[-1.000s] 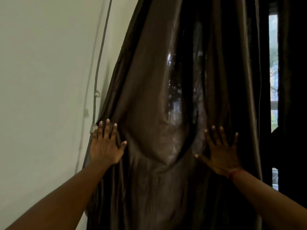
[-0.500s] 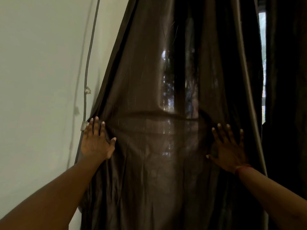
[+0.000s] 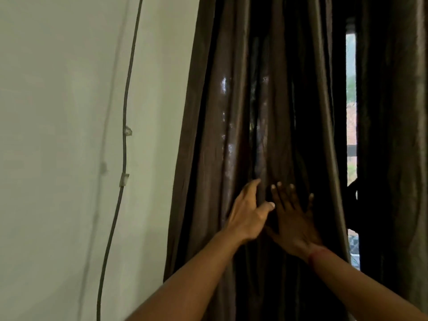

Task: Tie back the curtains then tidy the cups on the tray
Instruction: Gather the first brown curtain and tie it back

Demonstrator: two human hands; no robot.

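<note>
A dark brown curtain (image 3: pixel 222 135) hangs in front of me, bunched into narrow vertical folds. My left hand (image 3: pixel 246 214) curves round a bundle of those folds, with its fingers behind the cloth and its thumb in front. Right beside it, my right hand (image 3: pixel 294 221) lies flat on the curtain with its fingers spread, and the two hands almost touch. A red band shows on my right wrist. A second dark curtain panel (image 3: pixel 393 135) hangs at the far right. No tie-back, cups or tray are in view.
A pale wall (image 3: pixel 58 135) fills the left side, with a thin grey cable (image 3: pixel 125 144) clipped down it. A narrow strip of window (image 3: pixel 350 107) shows daylight between the two curtain panels.
Both hands have moved inward from the curtain's outer edges and now meet in the middle. The wide, stretched cloth has been gathered into tight folds, uncovering more wall on the left.
</note>
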